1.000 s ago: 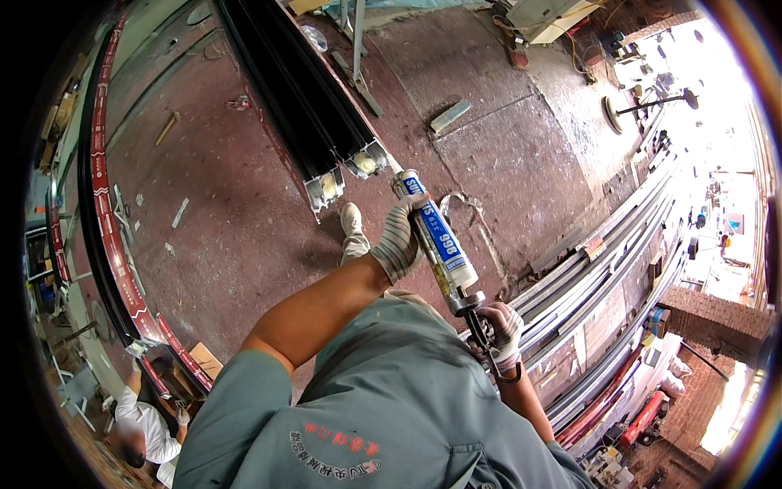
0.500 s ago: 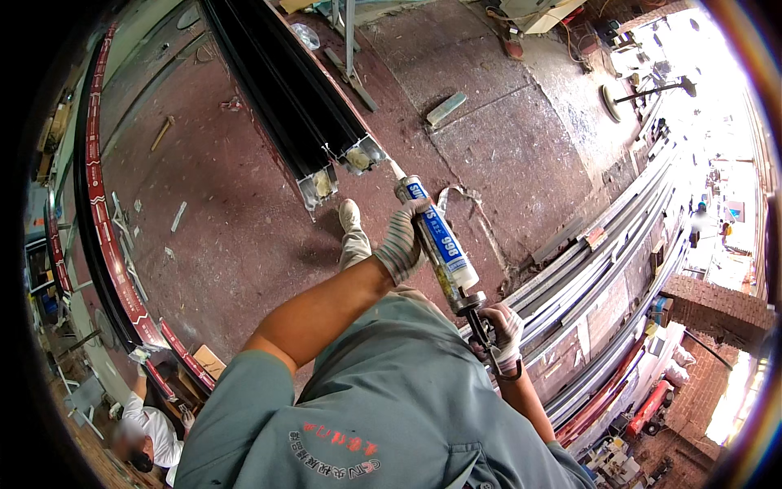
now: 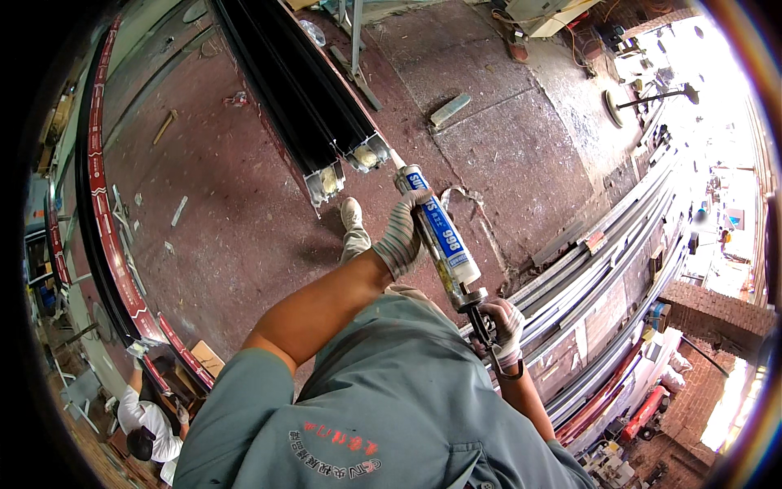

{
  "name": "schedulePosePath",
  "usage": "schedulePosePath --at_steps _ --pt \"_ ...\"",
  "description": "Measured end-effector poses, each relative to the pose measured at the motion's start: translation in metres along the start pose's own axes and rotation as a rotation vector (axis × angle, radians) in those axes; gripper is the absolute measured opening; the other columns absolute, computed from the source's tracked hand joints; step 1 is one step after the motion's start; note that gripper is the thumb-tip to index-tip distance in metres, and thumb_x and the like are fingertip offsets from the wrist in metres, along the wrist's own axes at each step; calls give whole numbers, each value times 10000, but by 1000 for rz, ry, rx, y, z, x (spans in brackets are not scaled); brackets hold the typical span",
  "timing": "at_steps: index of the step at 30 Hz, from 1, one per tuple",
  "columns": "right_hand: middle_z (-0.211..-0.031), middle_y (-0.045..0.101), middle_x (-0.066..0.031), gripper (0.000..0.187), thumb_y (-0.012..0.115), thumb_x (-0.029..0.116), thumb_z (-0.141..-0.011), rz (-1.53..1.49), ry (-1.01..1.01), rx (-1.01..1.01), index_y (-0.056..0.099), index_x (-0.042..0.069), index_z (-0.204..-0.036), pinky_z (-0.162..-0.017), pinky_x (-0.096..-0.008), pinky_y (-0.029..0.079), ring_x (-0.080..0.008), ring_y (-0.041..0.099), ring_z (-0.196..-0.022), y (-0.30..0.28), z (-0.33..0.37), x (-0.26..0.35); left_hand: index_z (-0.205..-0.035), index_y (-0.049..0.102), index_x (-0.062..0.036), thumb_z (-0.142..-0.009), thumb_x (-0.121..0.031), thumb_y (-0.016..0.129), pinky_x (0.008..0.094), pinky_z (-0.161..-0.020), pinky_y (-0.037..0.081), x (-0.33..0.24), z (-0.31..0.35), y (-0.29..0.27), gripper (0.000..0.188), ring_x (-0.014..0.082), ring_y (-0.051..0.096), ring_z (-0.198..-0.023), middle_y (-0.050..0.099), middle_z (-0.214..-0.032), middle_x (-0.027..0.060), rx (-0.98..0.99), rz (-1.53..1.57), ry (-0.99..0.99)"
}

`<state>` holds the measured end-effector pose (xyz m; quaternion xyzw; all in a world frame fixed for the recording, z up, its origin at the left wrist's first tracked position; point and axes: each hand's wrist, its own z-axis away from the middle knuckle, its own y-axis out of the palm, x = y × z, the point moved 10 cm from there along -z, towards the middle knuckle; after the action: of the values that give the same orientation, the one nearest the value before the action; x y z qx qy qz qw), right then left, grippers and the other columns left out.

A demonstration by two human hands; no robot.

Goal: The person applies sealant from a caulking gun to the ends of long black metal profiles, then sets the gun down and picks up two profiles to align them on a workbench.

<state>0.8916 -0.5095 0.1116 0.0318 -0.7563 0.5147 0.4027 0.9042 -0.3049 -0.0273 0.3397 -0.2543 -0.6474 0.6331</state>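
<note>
The gun (image 3: 442, 235) is clasped toward its front by the left hand (image 3: 400, 238) and at its rear by the right hand (image 3: 503, 326), its long axis slanted forward and left, its nozzle (image 3: 398, 160), nearer the left hand, held just beside the near end of the profile (image 3: 303, 91).

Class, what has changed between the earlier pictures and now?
The co-worker at lower left has turned the head, its dark top now toward the camera. Nothing was visibly taken hold of or let go. The left hand still steadies the sealant gun, the right hand still holds its rear, and the nozzle stays near the black profiles.
</note>
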Motion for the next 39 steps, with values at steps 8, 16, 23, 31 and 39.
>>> schedulePosePath --at_steps 8,16,23,31,39 --pt "-789 619 -89 404 773 267 -628 -11 31 32 613 87 -952 -625 -397 468 -310 603 -683 3 8 -4 -1037 538 -47 -863 -255 687 447 -729 597 -2 11 -2 309 291 686 -740 646 -852 119 -109 1 59" --pt "-783 609 -88 406 754 257 -612 -14 -5 43 620 89 -957 -628 -408 471 -323 601 -686 8 7 -1 -1487 76 -314 -810 -125 748 528 -702 604 -3 20 -11 973 313 681 -743 620 -906 128 -88 118 -14" --pt "-772 592 -88 404 756 263 -620 9 0 69 612 97 -960 -625 -417 460 -324 600 -686 14 12 -4 -1160 485 -45 -844 -245 722 510 -770 598 4 15 -18 443 324 690 -790 652 -866 139 -27 63 -30" --pt "-793 601 -86 406 743 271 -627 -16 -66 79 615 96 -971 -640 -421 460 -322 606 -715 10 -8 10 -1068 519 -24 -798 -296 725 510 -780 597 -19 13 -16 435 334 704 -810 656 -829 149 -10 -25 106" --pt "-797 602 -87 390 726 246 -621 26 -84 65 617 103 -968 -653 -425 473 -322 615 -729 12 -15 13 -1070 541 4 -785 -356 718 485 -786 610 -28 8 -15 492 329 710 -783 670 -839 165 31 -39 79"
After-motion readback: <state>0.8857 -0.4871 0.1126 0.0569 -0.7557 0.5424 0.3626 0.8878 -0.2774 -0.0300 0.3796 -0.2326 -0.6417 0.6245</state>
